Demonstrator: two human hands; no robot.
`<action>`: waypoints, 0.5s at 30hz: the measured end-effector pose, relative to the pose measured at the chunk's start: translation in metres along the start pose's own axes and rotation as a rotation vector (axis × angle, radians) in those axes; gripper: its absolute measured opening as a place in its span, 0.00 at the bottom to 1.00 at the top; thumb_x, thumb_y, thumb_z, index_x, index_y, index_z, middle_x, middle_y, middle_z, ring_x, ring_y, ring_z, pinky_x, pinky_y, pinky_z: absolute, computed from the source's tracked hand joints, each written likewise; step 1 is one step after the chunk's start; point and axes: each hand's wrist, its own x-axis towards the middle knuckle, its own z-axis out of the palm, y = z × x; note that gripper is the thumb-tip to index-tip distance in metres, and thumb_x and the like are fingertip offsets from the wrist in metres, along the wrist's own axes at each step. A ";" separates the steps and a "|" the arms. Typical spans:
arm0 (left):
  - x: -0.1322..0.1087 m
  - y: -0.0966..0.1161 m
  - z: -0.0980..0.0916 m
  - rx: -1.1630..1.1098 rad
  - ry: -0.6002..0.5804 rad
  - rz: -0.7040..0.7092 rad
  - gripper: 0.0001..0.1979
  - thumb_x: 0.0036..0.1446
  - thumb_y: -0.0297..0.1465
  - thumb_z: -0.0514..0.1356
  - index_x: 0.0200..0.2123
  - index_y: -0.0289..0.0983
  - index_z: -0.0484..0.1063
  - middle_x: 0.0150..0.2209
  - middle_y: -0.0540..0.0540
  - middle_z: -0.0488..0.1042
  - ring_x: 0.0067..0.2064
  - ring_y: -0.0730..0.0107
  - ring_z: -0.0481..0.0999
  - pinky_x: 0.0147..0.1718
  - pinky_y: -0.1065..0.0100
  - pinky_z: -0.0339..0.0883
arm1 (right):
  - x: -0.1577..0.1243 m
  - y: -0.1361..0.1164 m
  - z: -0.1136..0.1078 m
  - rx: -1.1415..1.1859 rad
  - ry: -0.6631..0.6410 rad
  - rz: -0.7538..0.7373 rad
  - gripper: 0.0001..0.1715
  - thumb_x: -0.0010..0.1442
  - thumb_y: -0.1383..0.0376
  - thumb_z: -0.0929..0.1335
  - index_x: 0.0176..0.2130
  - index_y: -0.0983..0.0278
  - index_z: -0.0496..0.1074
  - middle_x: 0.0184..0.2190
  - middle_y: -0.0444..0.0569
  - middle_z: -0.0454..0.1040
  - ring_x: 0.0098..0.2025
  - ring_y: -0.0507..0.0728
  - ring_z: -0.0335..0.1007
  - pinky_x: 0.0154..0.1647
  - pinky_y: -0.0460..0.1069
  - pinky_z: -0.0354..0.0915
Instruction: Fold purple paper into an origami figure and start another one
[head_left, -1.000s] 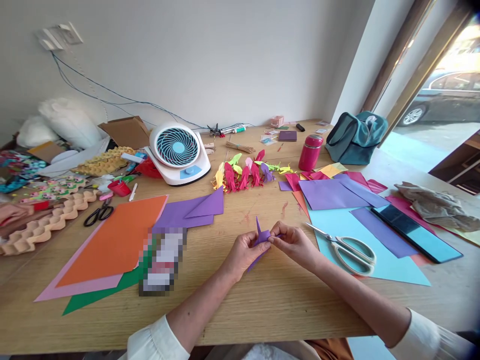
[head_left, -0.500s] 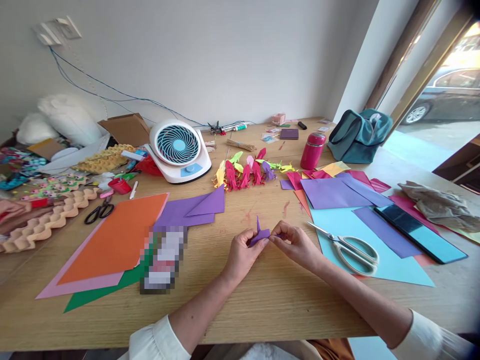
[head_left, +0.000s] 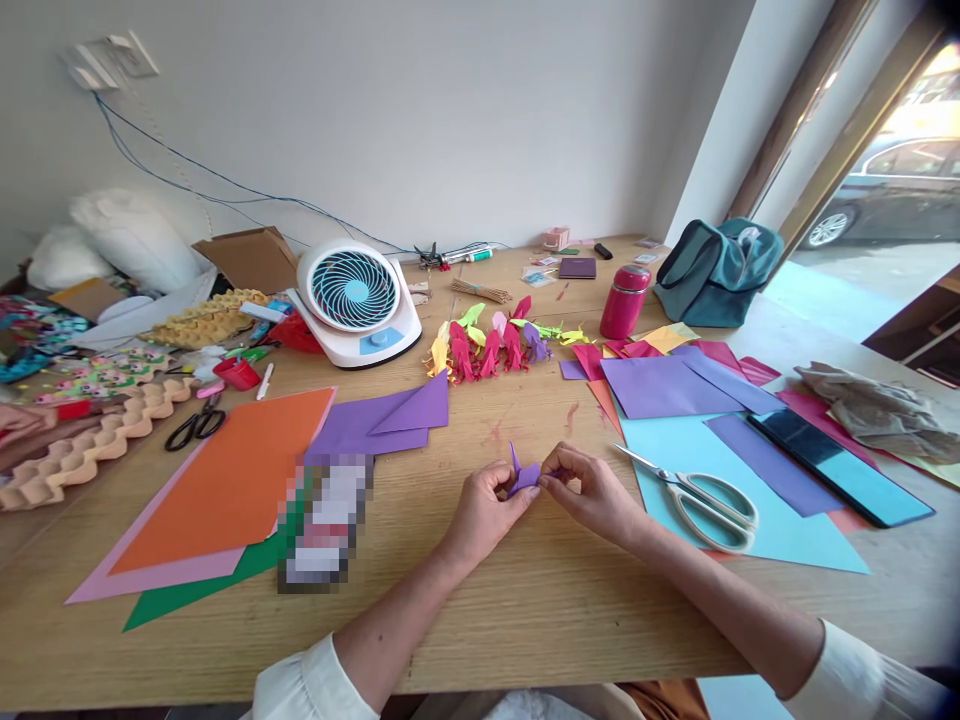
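A small folded purple paper piece [head_left: 527, 474] with a thin upright point is held low over the wooden table, between both hands. My left hand [head_left: 486, 500] pinches its left side between thumb and fingers. At its right end, my right hand [head_left: 589, 488] grips a narrow tip with thumb and forefinger; the fingers partly cover it. Beyond the hands lies a cluster of folded paper flowers [head_left: 491, 350] in red, yellow, green and purple. White-handled scissors [head_left: 712, 510] rest on a light blue sheet [head_left: 802, 545] to the right of my right hand.
Orange paper [head_left: 225, 480] and purple sheets [head_left: 360, 425] lie left. A white fan [head_left: 356, 300], a red flask [head_left: 625, 302] and a teal bag [head_left: 716, 275] stand behind. Black scissors [head_left: 196, 428] lie near an egg tray [head_left: 97, 440]. A phone [head_left: 840, 465] lies right; another person's hand shows far left.
The folded purple paper has turned slightly in my fingers, its broad face now showing more and its upright point leaning a little left. Both hands keep their grip in nearly the same place.
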 end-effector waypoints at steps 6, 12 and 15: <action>0.000 0.002 -0.002 0.016 -0.006 -0.009 0.16 0.50 0.40 0.67 0.22 0.34 0.71 0.22 0.52 0.63 0.28 0.73 0.61 0.27 0.72 0.54 | 0.000 -0.001 0.000 -0.009 -0.014 -0.008 0.07 0.61 0.65 0.67 0.30 0.63 0.69 0.30 0.46 0.70 0.31 0.52 0.65 0.32 0.47 0.61; 0.000 0.004 -0.001 0.110 0.035 0.038 0.17 0.52 0.35 0.64 0.19 0.35 0.63 0.21 0.54 0.58 0.26 0.76 0.58 0.25 0.72 0.51 | 0.000 0.001 0.001 -0.009 -0.020 0.042 0.08 0.61 0.64 0.67 0.30 0.63 0.69 0.29 0.44 0.71 0.31 0.52 0.65 0.32 0.47 0.60; -0.001 0.004 -0.001 0.011 0.009 -0.033 0.15 0.51 0.36 0.64 0.20 0.35 0.66 0.21 0.53 0.63 0.25 0.75 0.63 0.25 0.73 0.57 | 0.000 0.004 0.000 0.010 -0.034 0.091 0.12 0.61 0.60 0.68 0.29 0.63 0.68 0.27 0.43 0.70 0.30 0.52 0.65 0.30 0.47 0.59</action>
